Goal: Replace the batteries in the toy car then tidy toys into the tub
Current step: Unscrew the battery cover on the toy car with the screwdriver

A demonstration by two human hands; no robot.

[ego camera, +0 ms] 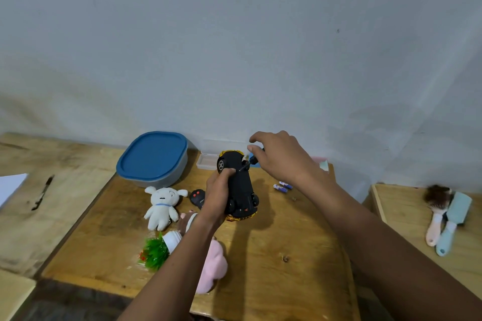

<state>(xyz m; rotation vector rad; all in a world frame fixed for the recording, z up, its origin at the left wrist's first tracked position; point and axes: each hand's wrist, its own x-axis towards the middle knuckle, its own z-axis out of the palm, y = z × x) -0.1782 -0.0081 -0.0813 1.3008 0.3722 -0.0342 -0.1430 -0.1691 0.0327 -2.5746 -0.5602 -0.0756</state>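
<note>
Toy car (238,185), black with yellow trim, stands on its rear end on the wooden counter (273,255), underside turned toward the person and nose pointing up toward the wall. The left hand (217,197) is wrapped around the car's left side, thumb pressed on the underside. The right hand (277,155) is closed around a small screwdriver (249,163) with a blue handle, its dark tip set against the car's underside near the upper wheel. Two purple-and-white batteries (283,186) lie on the counter just right of the car, apart from it. A tub (154,157) with a blue lid on sits at the back left of the counter, near the wall. In front of it lie a white plush toy (163,207), a black remote control (197,197) with red buttons, a pink plush (212,266) partly under the left forearm, and a small green plastic plant (156,253) on its side. A clear little box (207,160) sits behind the car.
</note>
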